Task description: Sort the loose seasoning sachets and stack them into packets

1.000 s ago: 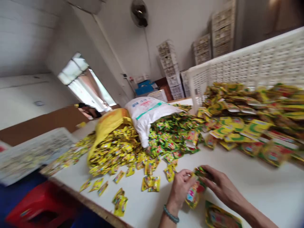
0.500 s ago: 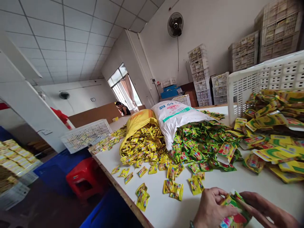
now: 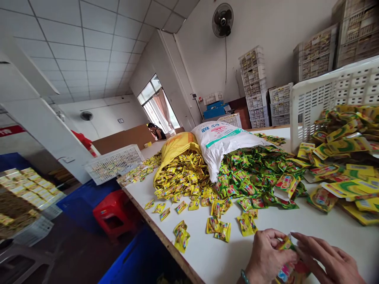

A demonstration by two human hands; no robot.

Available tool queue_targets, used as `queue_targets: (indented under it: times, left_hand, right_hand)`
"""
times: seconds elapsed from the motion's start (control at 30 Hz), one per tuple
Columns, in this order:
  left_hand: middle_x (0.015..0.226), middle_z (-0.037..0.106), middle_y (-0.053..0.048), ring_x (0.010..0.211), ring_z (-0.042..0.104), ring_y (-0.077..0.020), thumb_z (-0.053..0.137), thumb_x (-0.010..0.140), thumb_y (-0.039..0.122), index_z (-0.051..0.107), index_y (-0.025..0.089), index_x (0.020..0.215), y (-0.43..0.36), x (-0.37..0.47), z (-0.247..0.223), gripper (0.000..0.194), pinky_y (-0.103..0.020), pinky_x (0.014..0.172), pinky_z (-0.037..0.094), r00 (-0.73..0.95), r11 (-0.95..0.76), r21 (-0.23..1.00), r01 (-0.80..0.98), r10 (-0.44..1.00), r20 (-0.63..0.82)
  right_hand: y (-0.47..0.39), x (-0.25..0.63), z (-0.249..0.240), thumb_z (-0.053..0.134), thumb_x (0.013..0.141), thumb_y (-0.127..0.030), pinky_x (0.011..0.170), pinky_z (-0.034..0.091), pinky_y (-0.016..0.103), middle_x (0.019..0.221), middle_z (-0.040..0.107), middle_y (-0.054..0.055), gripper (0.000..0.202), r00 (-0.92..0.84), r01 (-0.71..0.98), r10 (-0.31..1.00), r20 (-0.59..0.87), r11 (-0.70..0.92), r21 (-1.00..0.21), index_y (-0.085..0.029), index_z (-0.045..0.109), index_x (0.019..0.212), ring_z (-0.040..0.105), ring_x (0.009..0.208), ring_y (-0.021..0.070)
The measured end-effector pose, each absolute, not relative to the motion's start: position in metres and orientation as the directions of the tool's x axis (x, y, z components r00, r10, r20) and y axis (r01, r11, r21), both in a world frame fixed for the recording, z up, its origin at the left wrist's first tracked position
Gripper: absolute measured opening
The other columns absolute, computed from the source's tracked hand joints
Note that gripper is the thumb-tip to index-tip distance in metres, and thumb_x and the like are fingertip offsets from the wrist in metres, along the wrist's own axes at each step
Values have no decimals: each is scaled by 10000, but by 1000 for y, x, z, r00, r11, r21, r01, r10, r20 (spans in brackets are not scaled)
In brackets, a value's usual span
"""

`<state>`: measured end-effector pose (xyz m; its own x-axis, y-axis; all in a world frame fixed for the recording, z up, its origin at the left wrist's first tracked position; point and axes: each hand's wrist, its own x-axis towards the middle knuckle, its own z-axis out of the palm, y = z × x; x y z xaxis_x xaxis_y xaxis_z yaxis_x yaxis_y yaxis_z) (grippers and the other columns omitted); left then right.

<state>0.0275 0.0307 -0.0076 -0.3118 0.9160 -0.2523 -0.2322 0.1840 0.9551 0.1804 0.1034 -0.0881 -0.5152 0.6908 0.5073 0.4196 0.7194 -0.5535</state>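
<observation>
At the bottom right, my left hand (image 3: 266,254) is wrapped round a small yellow and green printed box (image 3: 288,272) with its thumb across the front. My right hand (image 3: 325,256) presses on the right side and top of the same box, its fingers bent over the upper end. A small white flap shows at that end, between the fingertips. The fingers hide much of the box. Just beyond my left hand lie yellow candy packets (image 3: 247,224) on the white table (image 3: 225,260).
A yellow sack (image 3: 177,142) and a white sack (image 3: 225,136) spill yellow and green packets onto the table. At right, flat printed boxes (image 3: 349,189) spill from a white crate (image 3: 314,98). A red stool (image 3: 114,213) stands left of the table edge. Another person (image 3: 156,132) sits far back.
My right fingers have shifted inward over the box's top end, covering more of it. The left hand keeps its hold. The camera view has turned slightly left.
</observation>
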Motion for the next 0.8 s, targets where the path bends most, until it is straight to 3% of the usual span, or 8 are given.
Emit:
queue_targets:
  times: [0.13,0.27,0.5,0.63,0.73,0.8]
  left_hand:
    - [622,686,-21,496,541,-93,844,465,231,682,96,834,34,30,-1,426,-215,515,412,-322,165,947,-274,912,-252]
    - [675,709,-51,567,592,-114,833,549,279,670,95,864,37,28,3,400,-222,580,453,-316,87,954,-287,932,-180]
    - [664,720,-34,552,641,-138,846,586,310,647,128,856,32,24,6,381,-237,602,490,-197,111,927,-358,962,-191]
    - [760,736,-49,683,682,-162,809,654,299,630,135,951,38,20,6,384,-242,675,505,-181,113,926,-360,965,-188]
    - [825,733,-38,741,683,-159,756,729,304,553,181,1076,41,19,8,420,-246,704,504,-214,70,925,-373,964,-160]
    - [866,725,-26,778,683,-168,721,769,318,476,232,1152,39,20,8,463,-258,712,505,-246,29,926,-376,960,-130]
  right_hand:
    - [98,180,-74,490,887,-461,740,533,418,1022,722,66,360,-418,432,738,529,674,-600,-328,604,1202,672,906,274]
    - [96,181,-48,601,805,-551,777,505,457,934,732,69,520,-348,434,770,534,637,-637,-293,547,1253,621,955,320]
    - [81,172,-9,604,835,-440,874,424,471,811,717,58,298,-431,376,817,384,549,-747,-252,634,1064,628,953,293]
    - [79,170,-2,599,845,-452,858,448,411,906,690,67,308,-309,268,896,318,403,-875,-229,621,1055,624,921,247]
    - [79,169,-3,674,781,-485,820,463,358,1055,637,86,360,-220,168,928,300,339,-926,-224,637,1027,582,995,244]
    - [79,166,-6,696,759,-497,750,471,326,973,643,65,393,-258,59,945,200,222,-973,-218,634,1029,593,899,219]
